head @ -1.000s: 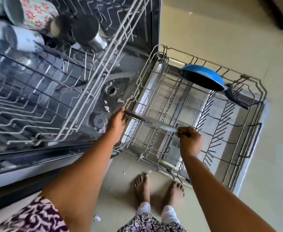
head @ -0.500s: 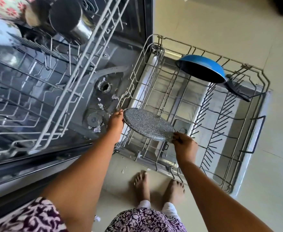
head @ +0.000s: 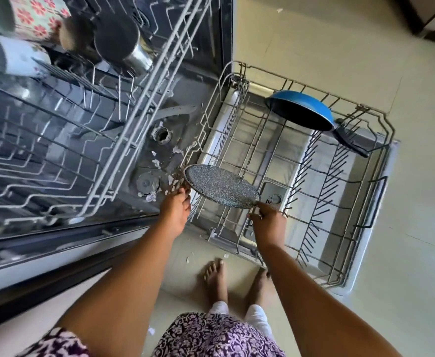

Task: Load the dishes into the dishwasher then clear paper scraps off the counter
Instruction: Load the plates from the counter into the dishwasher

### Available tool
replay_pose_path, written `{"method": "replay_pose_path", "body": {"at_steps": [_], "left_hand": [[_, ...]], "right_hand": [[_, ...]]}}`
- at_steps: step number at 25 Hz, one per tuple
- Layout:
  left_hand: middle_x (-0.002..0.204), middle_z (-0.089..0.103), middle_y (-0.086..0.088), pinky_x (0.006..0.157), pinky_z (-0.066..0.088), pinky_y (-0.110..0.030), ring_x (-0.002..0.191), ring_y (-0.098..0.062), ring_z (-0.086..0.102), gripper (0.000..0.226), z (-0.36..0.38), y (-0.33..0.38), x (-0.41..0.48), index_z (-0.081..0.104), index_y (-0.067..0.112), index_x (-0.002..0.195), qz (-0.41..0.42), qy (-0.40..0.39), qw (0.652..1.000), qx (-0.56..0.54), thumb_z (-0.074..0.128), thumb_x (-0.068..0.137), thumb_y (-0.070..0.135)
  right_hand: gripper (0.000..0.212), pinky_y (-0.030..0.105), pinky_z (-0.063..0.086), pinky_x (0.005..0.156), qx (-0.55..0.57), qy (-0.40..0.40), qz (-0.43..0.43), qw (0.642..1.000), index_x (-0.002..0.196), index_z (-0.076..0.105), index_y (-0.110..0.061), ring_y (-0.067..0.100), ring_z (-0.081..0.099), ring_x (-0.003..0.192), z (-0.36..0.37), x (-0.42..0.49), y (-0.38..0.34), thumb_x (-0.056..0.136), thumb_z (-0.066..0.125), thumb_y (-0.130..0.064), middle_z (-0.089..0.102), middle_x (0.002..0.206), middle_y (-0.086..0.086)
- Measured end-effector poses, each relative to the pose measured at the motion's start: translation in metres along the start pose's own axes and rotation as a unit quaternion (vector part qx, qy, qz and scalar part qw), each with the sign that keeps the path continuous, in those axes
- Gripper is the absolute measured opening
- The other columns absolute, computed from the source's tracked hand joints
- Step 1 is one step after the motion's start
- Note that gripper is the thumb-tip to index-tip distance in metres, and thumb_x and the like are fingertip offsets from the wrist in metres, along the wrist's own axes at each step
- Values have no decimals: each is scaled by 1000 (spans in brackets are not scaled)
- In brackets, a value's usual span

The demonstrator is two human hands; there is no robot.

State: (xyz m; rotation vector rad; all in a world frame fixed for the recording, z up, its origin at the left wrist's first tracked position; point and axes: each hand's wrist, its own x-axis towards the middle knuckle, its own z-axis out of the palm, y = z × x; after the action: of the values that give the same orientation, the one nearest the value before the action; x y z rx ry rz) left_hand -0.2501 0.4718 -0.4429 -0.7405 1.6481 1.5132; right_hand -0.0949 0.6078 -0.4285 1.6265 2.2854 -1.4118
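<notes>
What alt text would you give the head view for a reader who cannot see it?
Both hands, left hand and right hand, hold a round speckled grey plate over the pulled-out lower rack, where a blue pan sits at the far end. Paper scraps litter the dishwasher floor.

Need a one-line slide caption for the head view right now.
Both hands, left and right, hold a speckled round griddle over the pulled-out lower rack, which holds a blue pan.

Bright, even daylight on the floor [head: 340, 47]. Wide-angle distortion bends the upper rack [head: 56, 150] wires towards the left edge. Cups [head: 18, 34] at top left are blurred. Glare marks the steel tub [head: 175, 81]. Soft shadows lie under the feet [head: 216, 279].
</notes>
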Motion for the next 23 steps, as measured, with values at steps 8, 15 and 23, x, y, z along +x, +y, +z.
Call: {"method": "replay_pose_path", "body": {"at_steps": [8, 15, 23], "left_hand": [[114, 64, -22, 66, 43, -26, 91, -28, 61, 15, -15, -1, -112, 68, 17, 97, 65, -1, 982, 177, 58, 86, 20], [112, 66, -18, 84, 49, -34, 105, -36, 60, 22, -17, 29, -242, 65, 13, 112, 178, 22, 961, 212, 53, 93, 12], [113, 66, -12, 73, 44, -13, 88, -16, 58, 26, -62, 51, -382, 64, 5, 114, 296, 110, 929, 192, 52, 92, 8]], "right_hand": [[36, 27, 46, 96, -2, -22, 1, 1000, 119, 62, -6, 20, 62, 108, -50, -100, -45, 83, 66, -11, 63, 121, 10], [34, 29, 45, 96, -46, -23, -129, 990, 119, 62, -7, 24, 61, 109, -112, -165, -99, 86, 63, -13, 63, 121, 9], [26, 30, 48, 86, -37, -39, -300, 952, 112, 64, -3, 31, 62, 98, -163, -252, -175, 89, 54, -7, 63, 118, 14]]}}
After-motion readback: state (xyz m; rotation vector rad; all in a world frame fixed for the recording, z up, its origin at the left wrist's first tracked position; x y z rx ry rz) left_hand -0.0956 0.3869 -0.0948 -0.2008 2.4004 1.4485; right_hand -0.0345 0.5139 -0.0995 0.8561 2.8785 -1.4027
